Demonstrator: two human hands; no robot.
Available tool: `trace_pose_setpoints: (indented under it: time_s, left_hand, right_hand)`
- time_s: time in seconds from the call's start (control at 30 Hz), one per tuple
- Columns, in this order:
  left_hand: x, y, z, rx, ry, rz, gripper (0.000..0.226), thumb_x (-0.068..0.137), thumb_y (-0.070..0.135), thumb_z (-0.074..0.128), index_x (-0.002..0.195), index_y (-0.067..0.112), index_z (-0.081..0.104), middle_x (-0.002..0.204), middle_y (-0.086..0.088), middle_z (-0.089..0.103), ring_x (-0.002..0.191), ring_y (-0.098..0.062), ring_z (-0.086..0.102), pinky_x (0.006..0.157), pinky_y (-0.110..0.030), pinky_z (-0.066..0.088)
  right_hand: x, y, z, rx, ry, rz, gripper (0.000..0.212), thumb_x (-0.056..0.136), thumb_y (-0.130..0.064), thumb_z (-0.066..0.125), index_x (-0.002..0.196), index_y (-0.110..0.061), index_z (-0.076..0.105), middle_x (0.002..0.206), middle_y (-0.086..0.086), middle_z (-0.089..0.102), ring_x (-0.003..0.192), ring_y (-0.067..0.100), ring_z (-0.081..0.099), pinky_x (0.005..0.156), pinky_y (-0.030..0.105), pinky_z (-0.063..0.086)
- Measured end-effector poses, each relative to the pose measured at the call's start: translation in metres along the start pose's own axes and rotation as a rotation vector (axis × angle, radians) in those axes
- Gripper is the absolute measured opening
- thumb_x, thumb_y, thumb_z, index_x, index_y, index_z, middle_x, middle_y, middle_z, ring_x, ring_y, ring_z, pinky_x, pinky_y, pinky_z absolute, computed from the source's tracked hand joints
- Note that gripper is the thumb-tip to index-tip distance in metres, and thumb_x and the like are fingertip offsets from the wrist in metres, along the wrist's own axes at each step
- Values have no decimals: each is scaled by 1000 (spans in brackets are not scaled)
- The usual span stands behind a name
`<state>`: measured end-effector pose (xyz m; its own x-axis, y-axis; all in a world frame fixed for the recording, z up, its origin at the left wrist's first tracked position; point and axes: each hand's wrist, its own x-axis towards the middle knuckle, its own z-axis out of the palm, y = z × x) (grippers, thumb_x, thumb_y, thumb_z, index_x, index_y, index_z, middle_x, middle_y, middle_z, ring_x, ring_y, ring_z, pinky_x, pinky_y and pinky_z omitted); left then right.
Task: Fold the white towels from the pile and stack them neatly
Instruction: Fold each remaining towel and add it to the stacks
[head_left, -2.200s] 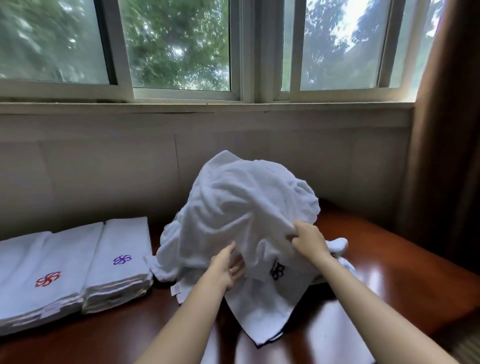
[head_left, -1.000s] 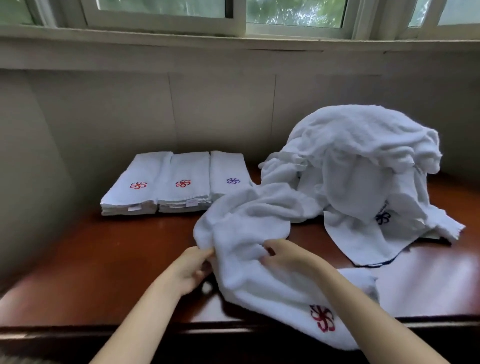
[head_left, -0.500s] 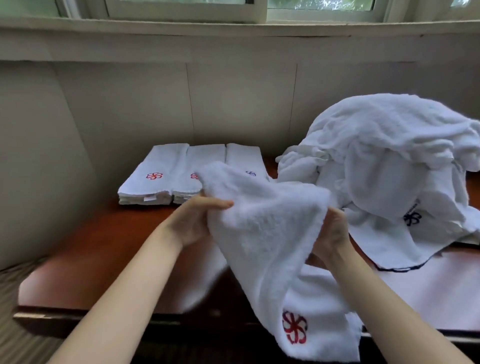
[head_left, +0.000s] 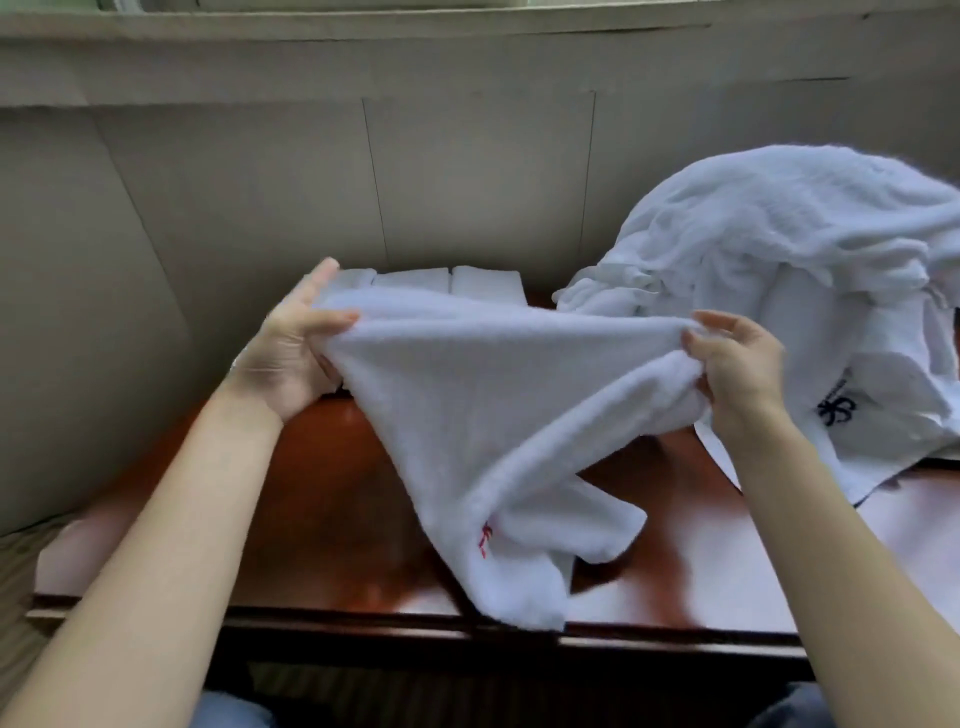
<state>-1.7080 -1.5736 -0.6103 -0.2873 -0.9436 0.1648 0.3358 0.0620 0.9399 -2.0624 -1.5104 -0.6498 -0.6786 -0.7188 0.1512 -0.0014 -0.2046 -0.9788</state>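
Two hands (head_left: 291, 358) (head_left: 737, 364) grip towel (head_left: 483, 415) | hiding stacks (head_left: 457, 280) | pile (head_left: 789, 249) right

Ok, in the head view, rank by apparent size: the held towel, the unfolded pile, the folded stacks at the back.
1. held towel, though nearness to the camera inflates it
2. unfolded pile, close behind and cut off at the frame edge
3. folded stacks, mostly hidden

Both hands, left (head_left: 291, 358) and right (head_left: 737, 364), hold a white towel (head_left: 493, 431) stretched above the table (head_left: 322, 519).
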Motion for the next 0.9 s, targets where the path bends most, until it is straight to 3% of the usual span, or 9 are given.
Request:
trace_pose_setpoints:
  time_s: [0.1,0.2,0.33,0.4,0.5,0.63,0.73,0.8,0.9]
  left_hand:
    - [7,23,2,-116,31,197,65,90,-10,41,142,27,36,66,12,56,54,-2,48,67,-18,52]
    - [15,37,19,-146,-15,246,44,95,-1,42,124,33,50,88,9,66,73,-5,61,84,-38,56]
    - [7,-13,39,314,38,24,33,93,4,53,118,26,56,105,-2,62,87,-12,62,76,-31,50]
    - [-8,-61,39,669,-146,-202,32,96,12,53,126,23,53,119,-3,58,100,-14,58,85,-30,46]
    - [-22,-104,32,1190,-439,-308,47,97,31,53,142,24,41,145,0,38,134,-12,35,109,-23,27]
    - [-24,-95,30,970,-385,-320,60,87,45,63,139,40,35,134,10,41,123,-4,39,98,-19,29]
    - [-28,-97,36,1252,-440,-189,50,87,32,66,132,33,44,130,8,45,125,-9,43,93,-18,31]
    - [-31,-99,48,1410,-401,-51,32,90,16,55,120,21,50,119,4,51,123,-20,47,79,-22,32]
    - [-38,-93,64,1299,-482,-81,22,84,6,46,103,14,52,94,3,60,101,-23,58,71,-28,37]
  right_hand:
    - [5,8,1,-309,149,-97,24,81,-6,61,101,-19,66,101,8,65,100,27,61,90,37,47]
    - [-2,16,6,-627,135,-98,38,79,-2,52,115,-11,62,119,15,62,112,32,56,91,34,43]
    - [-14,25,14,-744,-166,53,61,78,-7,53,138,-11,44,140,18,42,126,31,43,101,33,34]
    - [-19,29,20,-761,-339,157,71,85,-4,54,147,-24,26,146,16,30,129,33,37,103,36,33]
    - [-22,32,27,-649,-405,182,83,85,-3,62,149,-33,18,148,12,28,128,31,39,97,38,39]
    - [-23,25,20,66,-365,377,80,83,0,61,140,-45,26,119,6,56,92,23,66,66,30,57]
    - [-18,17,13,674,-307,508,25,86,-18,56,111,-14,55,76,4,66,52,12,59,45,16,48]
    - [-17,18,9,679,-244,459,31,90,-33,52,97,-7,66,80,8,69,65,19,67,60,23,55]
    - [-12,24,-1,636,-150,413,37,92,-34,51,129,-27,49,116,11,63,95,30,65,81,41,53]
